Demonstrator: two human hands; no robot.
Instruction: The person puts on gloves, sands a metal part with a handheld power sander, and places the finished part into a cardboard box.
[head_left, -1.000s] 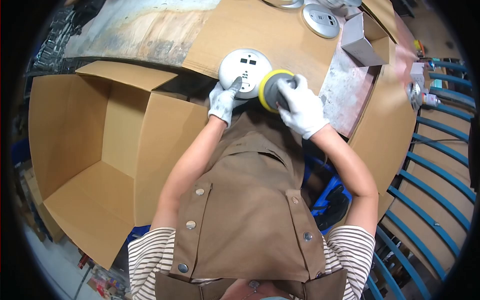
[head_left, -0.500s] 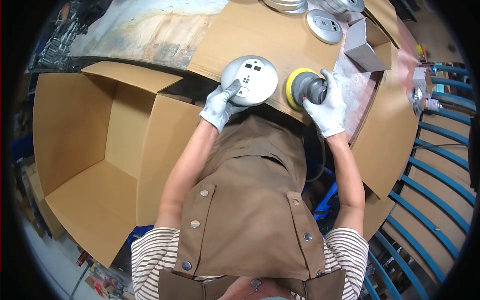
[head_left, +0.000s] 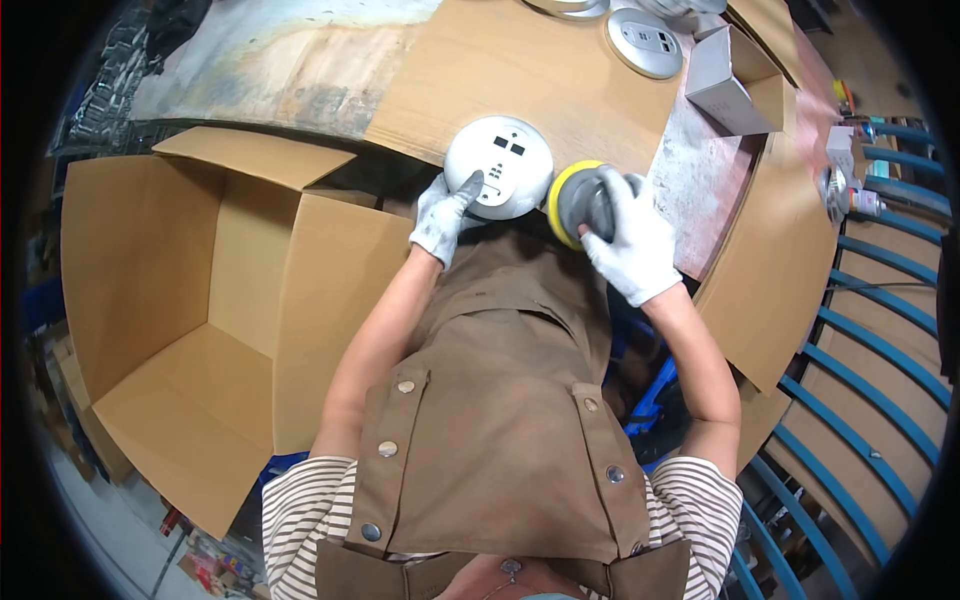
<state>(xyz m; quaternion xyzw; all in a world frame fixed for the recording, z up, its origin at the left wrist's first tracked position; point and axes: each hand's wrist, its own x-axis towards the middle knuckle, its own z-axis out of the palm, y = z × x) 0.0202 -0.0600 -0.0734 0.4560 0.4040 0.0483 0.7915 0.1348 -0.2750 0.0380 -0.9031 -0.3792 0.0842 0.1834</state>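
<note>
Head view: the left hand point(head_left: 441, 217) grips a silvery disc point(head_left: 500, 168) with dark squares, the right hand point(head_left: 636, 246) a yellow-edged polisher point(head_left: 580, 205).

In my head view, the gloved left hand point(head_left: 440, 217) holds a silver disc point(head_left: 500, 168) at twelve o'clock. Toward two, the gloved right hand point(head_left: 637, 248) grips a yellow-rimmed sander point(head_left: 583, 205) just beside it. At one I see a second disc point(head_left: 640, 45) on the desk point(head_left: 290, 80); at nine, an open box point(head_left: 140, 260).

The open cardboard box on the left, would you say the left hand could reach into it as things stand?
Probably yes: the cardboard box looks open and unobstructed, its side flap spread toward the left hand, though that hand holds a round disc.
</note>
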